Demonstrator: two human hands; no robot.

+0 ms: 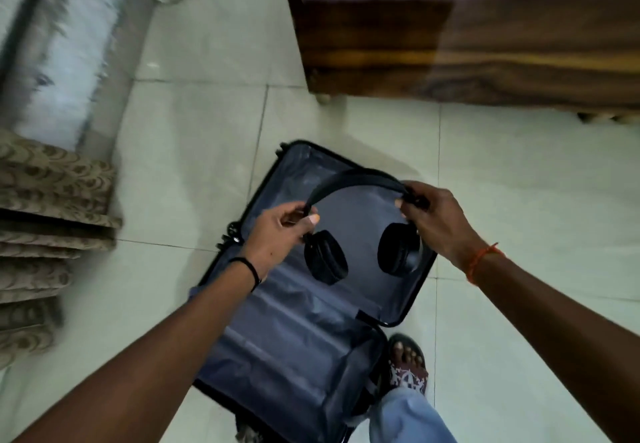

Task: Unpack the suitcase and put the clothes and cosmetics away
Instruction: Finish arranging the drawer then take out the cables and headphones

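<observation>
**Headphones held over the open suitcase**

At frame centre, black headphones (360, 227) are gripped by the curled fingers of the left hand (277, 238) and right hand (433, 220) above the suitcase (298, 345). A wooden bed (485, 51) is seen upper right.

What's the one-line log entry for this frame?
left hand: grips headphones band | right hand: grips other end | headphones: held above open suitcase | suitcase: on floor, no contents visible
</observation>
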